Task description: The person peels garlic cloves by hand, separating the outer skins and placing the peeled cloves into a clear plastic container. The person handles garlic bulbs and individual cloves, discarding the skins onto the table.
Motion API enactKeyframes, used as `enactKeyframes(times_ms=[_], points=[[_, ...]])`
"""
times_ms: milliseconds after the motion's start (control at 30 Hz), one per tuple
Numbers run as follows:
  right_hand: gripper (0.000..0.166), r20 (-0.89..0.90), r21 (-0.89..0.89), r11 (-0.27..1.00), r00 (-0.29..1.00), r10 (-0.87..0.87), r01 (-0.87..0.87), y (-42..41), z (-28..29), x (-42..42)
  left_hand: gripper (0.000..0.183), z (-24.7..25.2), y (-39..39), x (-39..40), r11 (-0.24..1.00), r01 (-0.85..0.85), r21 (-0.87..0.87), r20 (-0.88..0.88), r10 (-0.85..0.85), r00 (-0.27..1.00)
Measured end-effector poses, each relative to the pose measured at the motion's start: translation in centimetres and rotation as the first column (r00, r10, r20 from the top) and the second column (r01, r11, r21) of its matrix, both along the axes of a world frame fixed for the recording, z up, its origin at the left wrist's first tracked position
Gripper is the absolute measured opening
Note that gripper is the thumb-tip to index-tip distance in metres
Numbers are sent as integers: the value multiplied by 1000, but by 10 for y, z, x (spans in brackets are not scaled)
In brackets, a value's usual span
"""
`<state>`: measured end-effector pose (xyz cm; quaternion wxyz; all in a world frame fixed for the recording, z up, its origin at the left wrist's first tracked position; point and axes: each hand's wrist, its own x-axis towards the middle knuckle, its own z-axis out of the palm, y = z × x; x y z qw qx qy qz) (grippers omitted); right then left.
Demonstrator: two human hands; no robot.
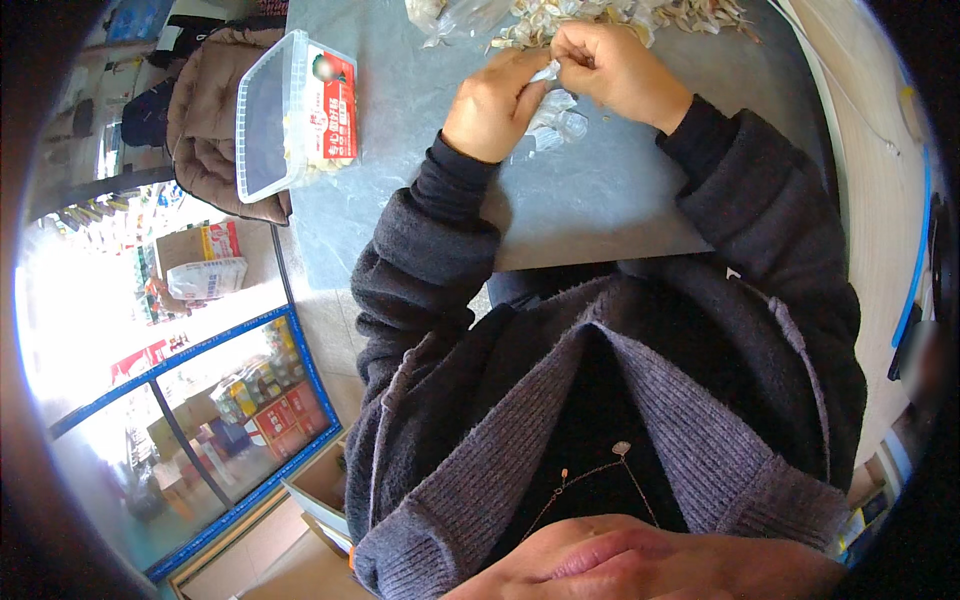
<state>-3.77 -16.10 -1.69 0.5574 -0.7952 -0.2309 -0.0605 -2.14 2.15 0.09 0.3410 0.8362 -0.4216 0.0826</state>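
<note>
Above the grey tabletop, my left hand [487,109] holds a small white piece [551,71], apparently a garlic clove with papery skin. The fingertips of my right hand [622,79] pinch at its far end; the fingers partly hide it. Just below the hands, several whitish, skin-covered pieces [566,126], probably garlic, lie on the table [592,195]. A heap of dry garlic skins [697,16] spreads beyond my hands at the top edge. To the left stands an open clear plastic tub [330,97] with a red printed label and pale cloves [341,163] at its bottom.
A crumpled clear plastic bag [476,19] lies beside the skins. Past the table's left edge is a brown padded item [217,112]. A blue-framed glass display case [225,390] with packaged goods stands at lower left. A pale surface [870,225] runs along the right.
</note>
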Motion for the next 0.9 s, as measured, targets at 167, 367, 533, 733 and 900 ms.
enactKeyframes(times_ms=[167,367,533,733,900], points=[[9,-154,173,978,984,-93,120,2,-1,1,21,1,-2,5,983,-16,-183,59,27,998],[5,-263,369,918,963,-48,146,9,4,-7,31,2,-5,-7,920,-201,-338,-272,109,956],[10,266,100,943,905,-333,318,7,3,-2,24,7,-7,-10,883,-216,-417,-494,-21,869],[12,347,-38,975,918,-191,217,14,6,-10,20,-10,-7,-2,787,-251,-564,-733,-338,590],[8,111,218,958,970,-217,189,9,-1,-5,20,-4,-7,-2,787,-264,-557,-742,-330,583]])
